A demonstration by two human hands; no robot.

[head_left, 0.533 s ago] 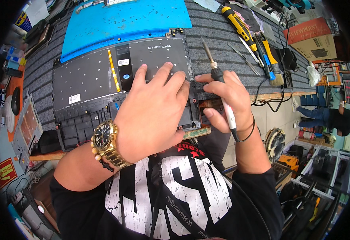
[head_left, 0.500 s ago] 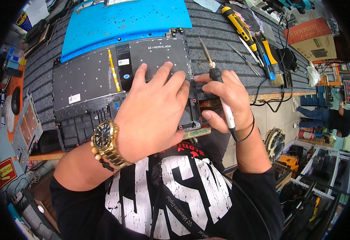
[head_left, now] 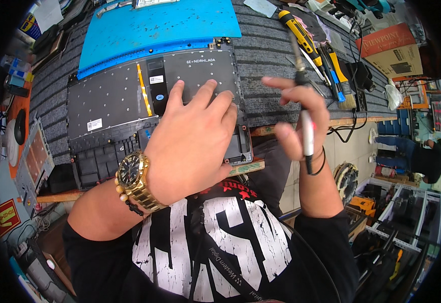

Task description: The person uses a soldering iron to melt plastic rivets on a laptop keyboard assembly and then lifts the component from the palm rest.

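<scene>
Spread flat, my left hand [head_left: 190, 136] rests on the dark back of a laptop keyboard [head_left: 112, 96], which lies in its black plastic palm-rest case [head_left: 99, 164]. A yellow ribbon strip [head_left: 144, 90] crosses the panel beside the fingers. To the right of the case, my right hand [head_left: 315, 108] is raised and closed around a soldering iron [head_left: 308, 134] with a white and black handle. Its tip points away from me, toward the tools, and is blurred. The index finger sticks out to the left. My left palm hides part of the case.
A blue mat [head_left: 160, 28] lies beyond the case on the ribbed grey bench top [head_left: 263, 50]. At the right are a yellow-black screwdriver [head_left: 301, 33], a brush [head_left: 348, 96], tweezers and cables. A red-topped box [head_left: 389, 48] stands farther right. Another person [head_left: 425, 156] is in the background.
My right hand has moved right, away from the case's edge, carrying the soldering iron with it. My left hand and the keyboard stay in place.
</scene>
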